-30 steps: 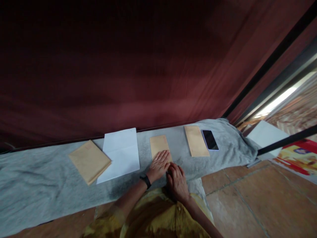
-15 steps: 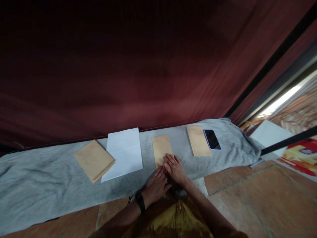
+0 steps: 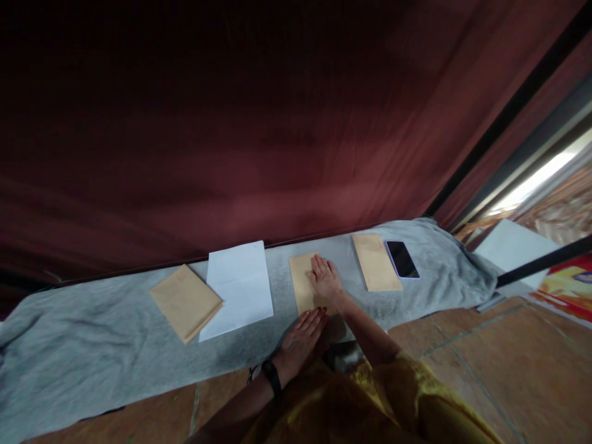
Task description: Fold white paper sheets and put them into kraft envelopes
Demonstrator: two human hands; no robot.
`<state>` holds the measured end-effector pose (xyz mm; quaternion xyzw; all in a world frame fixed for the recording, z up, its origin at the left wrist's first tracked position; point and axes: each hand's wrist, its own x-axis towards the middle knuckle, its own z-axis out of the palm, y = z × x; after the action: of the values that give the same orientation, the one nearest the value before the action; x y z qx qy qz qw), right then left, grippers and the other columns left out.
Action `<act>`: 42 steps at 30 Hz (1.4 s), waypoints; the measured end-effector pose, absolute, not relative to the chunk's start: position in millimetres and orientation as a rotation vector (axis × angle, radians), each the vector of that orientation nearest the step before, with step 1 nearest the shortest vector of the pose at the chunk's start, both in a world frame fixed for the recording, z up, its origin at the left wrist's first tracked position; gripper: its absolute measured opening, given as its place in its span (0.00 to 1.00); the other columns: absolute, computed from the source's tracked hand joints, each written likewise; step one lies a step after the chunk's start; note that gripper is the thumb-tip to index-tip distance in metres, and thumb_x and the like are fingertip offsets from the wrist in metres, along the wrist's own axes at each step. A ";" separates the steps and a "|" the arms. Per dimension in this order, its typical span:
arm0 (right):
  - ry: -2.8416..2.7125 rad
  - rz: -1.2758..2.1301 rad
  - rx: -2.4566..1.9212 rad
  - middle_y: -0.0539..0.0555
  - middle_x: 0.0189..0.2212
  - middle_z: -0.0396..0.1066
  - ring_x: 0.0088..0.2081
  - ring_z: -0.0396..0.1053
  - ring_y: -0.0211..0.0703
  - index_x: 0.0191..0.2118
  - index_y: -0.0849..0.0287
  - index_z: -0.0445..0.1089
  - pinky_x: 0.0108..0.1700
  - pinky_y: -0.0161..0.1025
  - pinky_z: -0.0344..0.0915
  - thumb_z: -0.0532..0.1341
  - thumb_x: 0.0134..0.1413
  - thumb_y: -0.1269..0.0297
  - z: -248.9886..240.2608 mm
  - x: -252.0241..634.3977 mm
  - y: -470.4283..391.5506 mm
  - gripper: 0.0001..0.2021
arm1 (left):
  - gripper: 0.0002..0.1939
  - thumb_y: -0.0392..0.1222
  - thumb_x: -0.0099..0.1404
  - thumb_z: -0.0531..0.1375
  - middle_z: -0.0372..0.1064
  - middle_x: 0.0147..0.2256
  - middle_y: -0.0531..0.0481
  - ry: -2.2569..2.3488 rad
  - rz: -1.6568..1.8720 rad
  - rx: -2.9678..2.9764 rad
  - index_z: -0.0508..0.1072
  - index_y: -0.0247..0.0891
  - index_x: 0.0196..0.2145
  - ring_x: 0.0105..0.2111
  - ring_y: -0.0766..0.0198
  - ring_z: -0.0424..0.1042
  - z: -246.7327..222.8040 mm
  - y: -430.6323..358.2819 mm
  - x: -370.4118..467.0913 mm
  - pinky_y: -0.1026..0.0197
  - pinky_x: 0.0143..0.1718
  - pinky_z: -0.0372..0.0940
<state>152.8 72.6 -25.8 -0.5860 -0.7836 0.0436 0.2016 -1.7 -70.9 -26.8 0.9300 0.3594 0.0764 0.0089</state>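
Envelope [image 3: 301,283] on grey cloth [image 3: 106,333], dark red backdrop [image 3: 277,154], tiled floor [image 3: 531,364]

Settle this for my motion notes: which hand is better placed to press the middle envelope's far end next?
Right, I'd judge: the right hand lies near the far edge of the middle envelope, while the left hand is by its near end.

On the surface [image 3: 111,333] lies the middle envelope [image 3: 302,283]. At its nine o'clock is the paper [image 3: 239,290]; farther that way, the envelope stack [image 3: 185,303] overlaps the paper's edge. Toward three o'clock lies the right envelope [image 3: 377,263], then, just beside, the smartphone [image 3: 402,259].
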 end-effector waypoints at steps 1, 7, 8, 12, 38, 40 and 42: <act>-2.200 0.114 -1.628 0.63 0.68 0.54 0.69 0.53 0.54 0.70 0.63 0.53 0.68 0.57 0.49 0.48 0.71 0.58 -26.5 154.0 68.5 0.27 | 0.32 0.54 0.74 0.49 0.52 0.69 0.40 1.129 0.254 2.890 0.54 0.35 0.69 0.68 0.56 0.53 -25.0 -71.5 -1.4 0.51 0.68 0.49; -2.314 0.076 -1.434 0.60 0.68 0.55 0.68 0.54 0.49 0.70 0.59 0.53 0.69 0.52 0.47 0.47 0.71 0.57 -32.1 178.9 18.1 0.26 | 0.34 0.58 0.73 0.48 0.54 0.68 0.41 1.135 0.340 2.811 0.54 0.37 0.69 0.68 0.56 0.53 -12.7 -75.3 0.2 0.49 0.69 0.47; -2.334 0.080 -1.416 0.59 0.68 0.56 0.68 0.54 0.49 0.70 0.59 0.52 0.69 0.52 0.47 0.47 0.72 0.58 -32.1 184.4 7.9 0.26 | 0.34 0.58 0.73 0.48 0.54 0.68 0.41 1.131 0.344 2.806 0.54 0.36 0.69 0.68 0.56 0.53 -12.3 -75.5 0.3 0.49 0.69 0.47; -2.391 0.123 -1.373 0.56 0.69 0.55 0.68 0.54 0.48 0.71 0.55 0.49 0.69 0.52 0.48 0.47 0.72 0.57 -28.2 201.4 -30.9 0.27 | 0.32 0.57 0.73 0.49 0.57 0.66 0.39 1.133 0.366 2.792 0.57 0.34 0.67 0.68 0.55 0.54 -13.4 -75.9 0.5 0.49 0.68 0.48; -2.422 0.076 -1.458 0.52 0.69 0.53 0.68 0.54 0.48 0.72 0.53 0.45 0.69 0.53 0.44 0.49 0.72 0.58 -21.4 221.0 -82.4 0.27 | 0.29 0.48 0.75 0.45 0.49 0.70 0.41 1.610 0.331 2.652 0.54 0.33 0.69 0.71 0.54 0.45 -24.5 -10.7 34.9 0.45 0.70 0.44; -2.418 0.069 -1.466 0.52 0.69 0.54 0.68 0.55 0.48 0.72 0.53 0.45 0.69 0.53 0.44 0.49 0.72 0.57 -21.1 220.6 -82.3 0.28 | 0.30 0.49 0.75 0.45 0.49 0.70 0.41 1.659 0.298 2.605 0.53 0.33 0.69 0.71 0.54 0.44 -25.6 12.8 45.6 0.45 0.71 0.42; -2.404 0.074 -1.472 0.51 0.69 0.54 0.68 0.55 0.47 0.72 0.52 0.45 0.69 0.52 0.44 0.49 0.72 0.57 -20.5 220.2 -82.4 0.27 | 0.30 0.49 0.74 0.45 0.48 0.70 0.42 1.682 0.264 2.575 0.52 0.34 0.69 0.71 0.55 0.42 -25.3 34.4 51.6 0.45 0.71 0.40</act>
<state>220.2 -82.4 -20.5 -0.5153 -0.8415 0.0258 0.1603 51.6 34.4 -25.3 0.8339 0.5446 0.0853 0.0271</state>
